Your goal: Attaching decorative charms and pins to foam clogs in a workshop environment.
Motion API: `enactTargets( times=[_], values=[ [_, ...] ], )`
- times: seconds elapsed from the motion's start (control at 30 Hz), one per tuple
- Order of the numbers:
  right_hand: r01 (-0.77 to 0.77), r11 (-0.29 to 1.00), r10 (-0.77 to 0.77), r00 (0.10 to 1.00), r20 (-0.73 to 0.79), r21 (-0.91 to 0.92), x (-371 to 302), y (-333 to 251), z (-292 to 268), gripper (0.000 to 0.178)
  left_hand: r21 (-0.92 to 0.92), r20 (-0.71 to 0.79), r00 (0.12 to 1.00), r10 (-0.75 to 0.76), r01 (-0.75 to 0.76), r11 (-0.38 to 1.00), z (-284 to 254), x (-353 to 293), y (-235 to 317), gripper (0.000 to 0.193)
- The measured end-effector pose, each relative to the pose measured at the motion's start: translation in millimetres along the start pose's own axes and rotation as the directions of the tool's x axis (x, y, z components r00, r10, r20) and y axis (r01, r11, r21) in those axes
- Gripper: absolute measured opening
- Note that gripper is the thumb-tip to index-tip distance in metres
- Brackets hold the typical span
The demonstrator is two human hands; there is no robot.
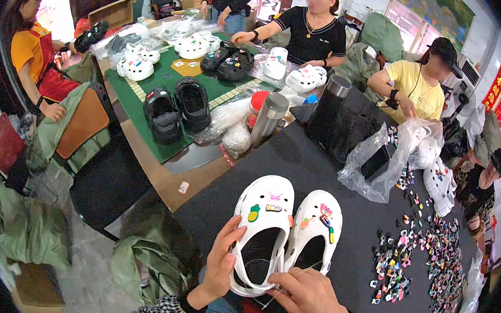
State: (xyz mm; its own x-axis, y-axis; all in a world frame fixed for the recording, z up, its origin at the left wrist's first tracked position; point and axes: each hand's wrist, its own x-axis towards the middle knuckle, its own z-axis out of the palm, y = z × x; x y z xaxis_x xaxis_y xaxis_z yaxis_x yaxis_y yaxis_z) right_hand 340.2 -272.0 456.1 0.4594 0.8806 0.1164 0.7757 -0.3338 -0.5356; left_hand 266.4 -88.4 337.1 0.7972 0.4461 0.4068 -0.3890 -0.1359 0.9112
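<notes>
Left hand (222,260) grips white charm-studded foam clog (263,229) at 9 o'clock; right hand (308,297) pinches heel strap—keep pair aligned.

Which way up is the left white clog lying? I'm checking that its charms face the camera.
Right way up. The left white clog shows its decorated top and open foot hole, with the left hand gripping its heel end.

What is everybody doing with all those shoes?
A person is holding a pair of white clogs on a dark table. The left hand grips the heel of one clog, and the right hand rests at the heels of both. Both clogs already carry small colourful charms. A big scatter of loose charms lies to the right. Other people sit around with more white and black clogs.
</notes>
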Motion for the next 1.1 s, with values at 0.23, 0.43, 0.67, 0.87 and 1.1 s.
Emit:
enactTargets(
  times=[0.23,0.43,0.67,0.87,1.1],
  values=[
    [0.0,1.0,0.002,0.997,0.082,-0.021,2,-4,-7,0.033,0.066,0.0,1.0,-0.001,0.001,0.998,0,1,1,0.053],
    [0.04,0.997,-0.034,0.994,0.102,-0.059,3,-5,-12,0.031,0.146,0.002,1.0,-0.004,0.004,0.989,-1,1,6,0.054],
    [-0.072,0.997,0.071,0.996,-0.053,-0.02,4,-9,-31,0.031,0.122,-0.006,1.0,0.022,-0.021,0.992,-14,-2,4,0.055],
    [-0.208,0.976,0.214,0.972,-0.102,0.065,5,-11,-36,0.026,0.098,-0.013,0.996,-0.084,0.085,0.992,-20,-10,6,0.055],
    [-0.155,0.986,0.154,0.988,0.018,0.057,1,-12,-26,0.022,0.095,0.006,0.998,-0.065,0.064,0.993,-18,-10,5,0.053]
  ],
)
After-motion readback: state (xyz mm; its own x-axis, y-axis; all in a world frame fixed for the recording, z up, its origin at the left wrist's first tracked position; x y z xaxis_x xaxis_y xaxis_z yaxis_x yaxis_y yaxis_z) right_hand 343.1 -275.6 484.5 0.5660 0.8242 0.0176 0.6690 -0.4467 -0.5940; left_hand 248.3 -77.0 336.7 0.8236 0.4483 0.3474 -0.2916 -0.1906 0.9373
